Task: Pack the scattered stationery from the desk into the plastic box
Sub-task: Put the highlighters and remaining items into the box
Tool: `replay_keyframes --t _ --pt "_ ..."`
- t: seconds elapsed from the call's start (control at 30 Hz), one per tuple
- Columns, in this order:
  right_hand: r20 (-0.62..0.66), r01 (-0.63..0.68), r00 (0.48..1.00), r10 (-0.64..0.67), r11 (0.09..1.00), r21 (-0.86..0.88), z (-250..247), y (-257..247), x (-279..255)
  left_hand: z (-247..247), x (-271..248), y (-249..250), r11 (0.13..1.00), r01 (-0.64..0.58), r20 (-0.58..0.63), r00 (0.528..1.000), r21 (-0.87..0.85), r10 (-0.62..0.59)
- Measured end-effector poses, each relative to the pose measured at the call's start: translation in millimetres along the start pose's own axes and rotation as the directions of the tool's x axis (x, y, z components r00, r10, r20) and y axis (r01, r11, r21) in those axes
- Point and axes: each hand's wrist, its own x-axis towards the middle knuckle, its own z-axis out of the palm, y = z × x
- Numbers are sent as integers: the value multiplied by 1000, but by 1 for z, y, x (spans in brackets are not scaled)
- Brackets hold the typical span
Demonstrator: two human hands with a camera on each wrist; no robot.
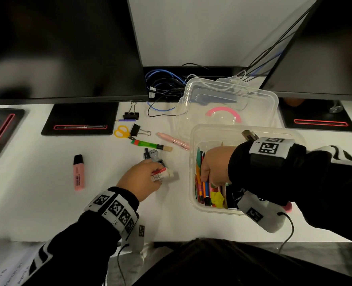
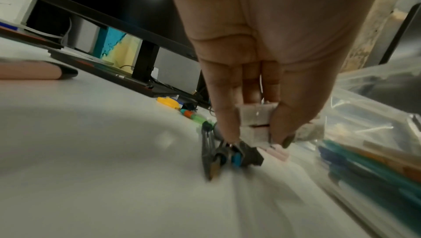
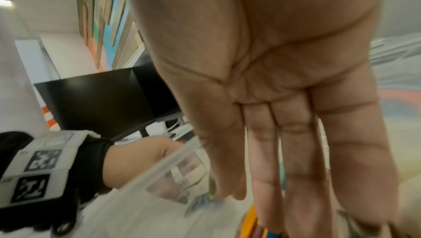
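My left hand point(image 1: 158, 176) pinches two stacked erasers point(image 1: 162, 174) between thumb and fingers, just above the white desk and left of the box. The left wrist view shows the left hand point(image 2: 257, 139) with the thumb and index finger on either side of the erasers point(image 2: 255, 117). The clear plastic box point(image 1: 192, 141) stands at the right and holds several coloured pens point(image 1: 200, 178). My right hand point(image 1: 207, 178) is inside the box, with its fingers point(image 3: 296, 179) straight over the pens and holding nothing.
Loose on the desk lie a pink highlighter point(image 1: 79, 172), yellow scissors point(image 1: 122, 132), two binder clips point(image 1: 131, 114), a green brush point(image 1: 150, 145), a pink pen point(image 1: 173, 140) and a compass point(image 1: 148, 154) by my left hand. The box lid point(image 1: 228, 93) lies behind the box. Monitors stand at the back.
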Motion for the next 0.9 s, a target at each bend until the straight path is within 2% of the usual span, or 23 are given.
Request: replay_keyframes --t 0.13,0.23,0.3,0.33,0.4,0.5,0.63,0.77,0.9 --pt "-78 41 996 -31 991 131 -12 8 -14 -24 -3 13 999 -48 -72 996 1 48" --pt "-246 135 969 -19 875 464 -16 15 -25 -42 -8 27 993 -107 -152 983 -40 100" --pt "-367 254 929 -49 803 538 -16 20 -31 -51 -10 37 986 -154 -199 970 -68 138" --pt "-423 317 903 -75 782 537 -16 23 -35 -55 -11 43 980 -182 -214 964 -85 160" --pt "-516 403 845 -138 799 446 -16 28 -43 -59 -12 58 962 -243 -227 951 -125 211" --pt "-580 443 795 -179 823 355 -19 36 -57 -60 -9 84 924 -324 -226 934 -201 278" --pt "-651 474 727 -219 846 245 -23 52 -72 -50 -2 114 870 -366 -225 926 -332 303" --pt "-678 445 694 -242 885 138 -24 65 -77 -40 1 133 827 -390 -209 920 -405 331" --pt "-650 399 711 -268 915 59 -26 69 -77 -31 1 138 824 -381 -201 924 -420 326"
